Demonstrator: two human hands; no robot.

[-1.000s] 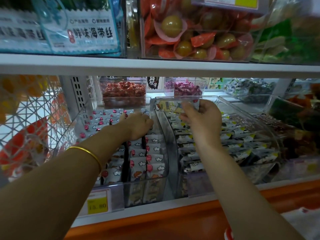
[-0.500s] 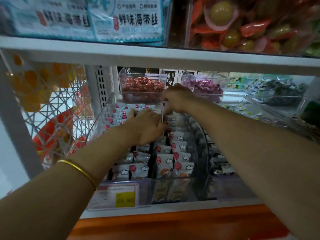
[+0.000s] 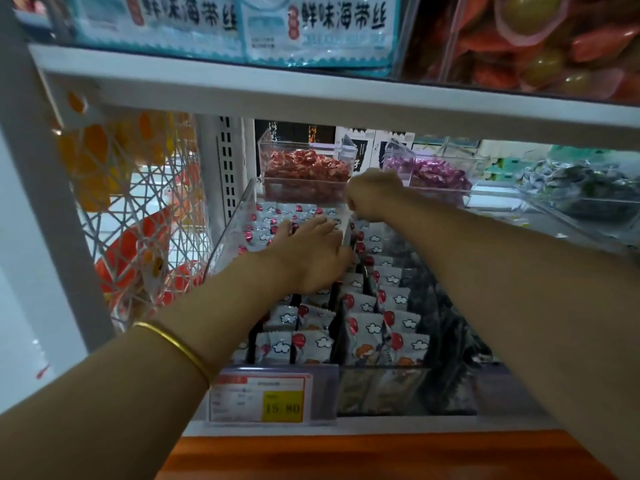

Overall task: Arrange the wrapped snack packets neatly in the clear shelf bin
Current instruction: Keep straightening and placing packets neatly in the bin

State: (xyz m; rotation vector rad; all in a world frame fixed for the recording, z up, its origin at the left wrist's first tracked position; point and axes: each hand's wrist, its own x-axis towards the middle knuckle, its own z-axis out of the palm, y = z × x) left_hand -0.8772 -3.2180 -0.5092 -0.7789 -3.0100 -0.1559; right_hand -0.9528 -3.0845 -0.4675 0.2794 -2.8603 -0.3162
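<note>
1. Head view: a white shelf [image 3: 311, 98] above an orange ledge [image 3: 346, 455] carries clear bins, with a wire mesh panel [image 3: 138, 209] at the left.
2. The clear shelf bin [image 3: 235, 230] sits at the shelf's front. It is filled with snack packets [image 3: 367, 327], pale grey with white clouds and red balloons, overlapping in rows.
3. The left hand [image 3: 311, 251] lies flat, fingers straight, on the rear packets. The right hand [image 3: 372, 195] is curled at the bin's back right edge; I cannot tell what it grips.
4. The teal packs [image 3: 343, 19] overhead read "鲜味海带丝". The price tag [image 3: 259, 398] on the bin's front reads 15.80.
</note>
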